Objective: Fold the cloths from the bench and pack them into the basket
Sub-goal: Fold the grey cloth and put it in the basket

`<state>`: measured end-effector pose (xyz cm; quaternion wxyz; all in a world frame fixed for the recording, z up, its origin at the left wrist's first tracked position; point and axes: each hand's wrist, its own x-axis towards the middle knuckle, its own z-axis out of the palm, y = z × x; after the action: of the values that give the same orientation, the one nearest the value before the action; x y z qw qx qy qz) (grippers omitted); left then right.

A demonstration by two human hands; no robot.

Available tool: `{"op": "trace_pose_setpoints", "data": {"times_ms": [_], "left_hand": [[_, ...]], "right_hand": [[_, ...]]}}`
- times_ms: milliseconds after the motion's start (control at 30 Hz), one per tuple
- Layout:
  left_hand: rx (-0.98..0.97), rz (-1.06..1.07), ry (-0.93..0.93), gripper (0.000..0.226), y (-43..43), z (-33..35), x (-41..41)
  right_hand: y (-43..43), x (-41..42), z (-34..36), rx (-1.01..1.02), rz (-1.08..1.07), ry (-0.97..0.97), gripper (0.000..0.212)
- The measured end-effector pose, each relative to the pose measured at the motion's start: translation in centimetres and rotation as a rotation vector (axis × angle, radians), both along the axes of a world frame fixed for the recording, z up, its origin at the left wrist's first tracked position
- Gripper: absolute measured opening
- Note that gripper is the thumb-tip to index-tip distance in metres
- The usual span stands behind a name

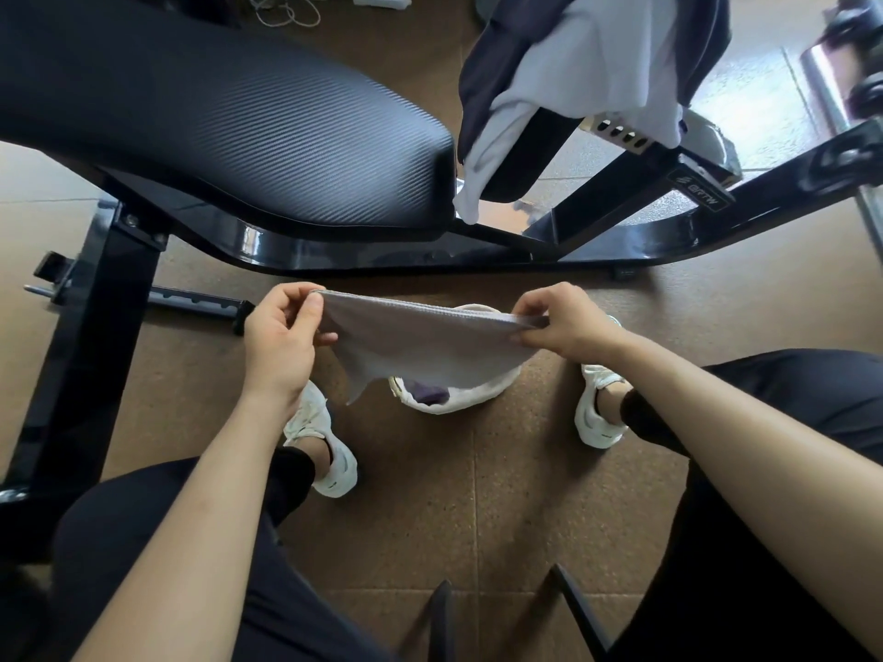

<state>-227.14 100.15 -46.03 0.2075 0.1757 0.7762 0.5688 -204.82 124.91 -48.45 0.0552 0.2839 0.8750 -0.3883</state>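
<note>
A pale grey cloth is stretched between my two hands above the floor. My left hand pinches its left top corner and my right hand pinches the right one, so the top edge runs taut between them and the rest hangs down. Directly below it stands a white soft basket on the floor, with something purple inside; the cloth hides most of it. More cloths, a dark one and a light grey one, lie heaped on the bench's right pad.
The black padded bench on its black steel frame crosses the view ahead of me. My feet in white shoes stand on either side of the basket on brown floor tiles. Cables lie on the floor at the top.
</note>
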Motion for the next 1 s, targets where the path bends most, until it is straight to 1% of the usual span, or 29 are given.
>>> {"op": "trace_pose_setpoints", "data": {"times_ms": [67, 233, 300, 433, 500, 600, 733, 867, 933, 1000], "left_hand": [[-0.009, 0.070, -0.057, 0.021, 0.1, -1.1, -0.2], [0.013, 0.186, -0.212, 0.018, 0.6, -2.1, -0.3], [0.037, 0.210, -0.264, 0.016, 0.8, -2.1, -0.3], [0.053, 0.200, -0.284, 0.014, 0.9, -2.1, -0.3], [0.013, 0.148, -0.241, 0.020, 0.7, -2.1, -0.3], [-0.059, 0.055, -0.097, 0.029, 0.0, -2.2, -0.2], [-0.062, 0.046, 0.019, 0.018, -0.7, -1.4, 0.5], [-0.109, -0.001, 0.079, 0.018, -1.5, -0.3, 0.1], [-0.099, -0.014, 0.157, 0.020, -1.6, 0.7, -0.2], [-0.059, 0.038, 0.278, 0.017, -1.2, 1.9, -0.1]], "right_hand": [[0.4, 0.2, 0.0, -0.057, -0.095, 0.047, 0.011], [1.1, 0.2, 0.5, -0.074, -0.305, 0.142, 0.006], [1.2, 0.2, 0.8, -0.045, -0.322, 0.146, 0.007], [1.6, 0.2, 1.3, 0.102, -0.267, 0.135, 0.023], [1.7, 0.3, 1.5, 0.142, -0.268, 0.170, 0.025], [1.9, 0.8, 1.9, 0.155, -0.320, 0.256, 0.019], [2.1, 1.2, 2.4, 0.181, -0.404, 0.310, 0.012], [2.1, 1.4, 3.4, 0.222, -0.440, 0.325, 0.008], [1.6, 1.2, 4.6, 0.265, -0.490, 0.428, 0.007], [0.4, 0.8, 5.7, 0.351, -0.520, 0.615, 0.005]]}}
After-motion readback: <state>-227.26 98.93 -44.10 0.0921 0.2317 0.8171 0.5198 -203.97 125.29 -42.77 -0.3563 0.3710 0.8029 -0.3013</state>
